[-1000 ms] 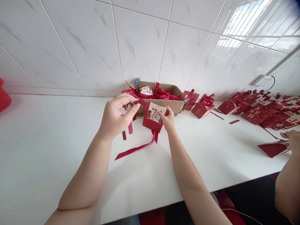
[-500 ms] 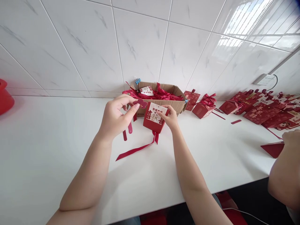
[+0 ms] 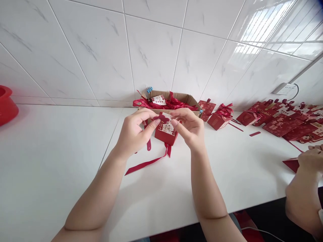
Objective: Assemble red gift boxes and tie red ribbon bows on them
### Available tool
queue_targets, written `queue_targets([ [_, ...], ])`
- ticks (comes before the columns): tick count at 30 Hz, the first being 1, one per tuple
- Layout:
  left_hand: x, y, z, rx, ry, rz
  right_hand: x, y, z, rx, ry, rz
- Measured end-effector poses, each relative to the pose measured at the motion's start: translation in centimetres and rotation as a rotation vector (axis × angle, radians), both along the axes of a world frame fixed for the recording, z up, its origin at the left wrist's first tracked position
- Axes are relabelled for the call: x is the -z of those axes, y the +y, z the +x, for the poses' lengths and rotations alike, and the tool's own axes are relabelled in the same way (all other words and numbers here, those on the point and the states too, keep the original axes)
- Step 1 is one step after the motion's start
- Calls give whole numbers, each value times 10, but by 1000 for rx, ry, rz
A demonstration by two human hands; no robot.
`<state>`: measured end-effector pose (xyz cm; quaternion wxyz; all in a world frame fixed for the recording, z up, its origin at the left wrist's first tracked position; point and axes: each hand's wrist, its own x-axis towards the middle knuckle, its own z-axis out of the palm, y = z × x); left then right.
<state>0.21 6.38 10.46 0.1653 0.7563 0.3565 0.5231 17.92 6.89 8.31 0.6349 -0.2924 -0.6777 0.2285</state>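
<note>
My left hand (image 3: 136,131) pinches a dark red, scalloped paper tag (image 3: 163,118) between thumb and fingertips. A narrow red strip (image 3: 148,145) hangs below that hand; whether it joins the tag is hidden. Behind the tag stands a small red gift box (image 3: 165,138), with a white printed card (image 3: 168,127) on its face. Close to the card's right side is my right hand (image 3: 190,129), its thumb and fingers apart and curved, holding nothing that I can see. From the box's lower edge a red ribbon (image 3: 147,163) trails left across the white table (image 3: 156,198).
A cardboard box (image 3: 186,97) of red ribbons stands by the tiled wall. Finished-looking red gift boxes (image 3: 219,120) and several red bags (image 3: 280,124) line the right. Another person's hand (image 3: 311,159) is at far right. A red container (image 3: 7,106) stands left.
My right hand has let go of the gift box and come up beside the card. My left hand has moved right with the tag, now in front of the card's top.
</note>
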Motion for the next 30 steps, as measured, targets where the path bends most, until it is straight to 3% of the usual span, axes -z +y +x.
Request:
queue_targets([
  [3,-2,-6,4,34,13,48,-5,-11,-9,-62,-9,25],
  [10,-3,-11,6,5,38,94,-6,-11,-7,20,-44,111],
  [17,0,-13,9,-61,39,167,-4,-10,-5,-110,15,33],
  [23,-3,-12,6,51,28,65,-5,-9,-1,-199,44,-109],
  [26,-6,-13,4,132,25,-27,-8,-13,-1,-223,39,-103],
  [30,-5,-12,3,130,10,-62,-9,-16,-2,-165,-12,-55],
])
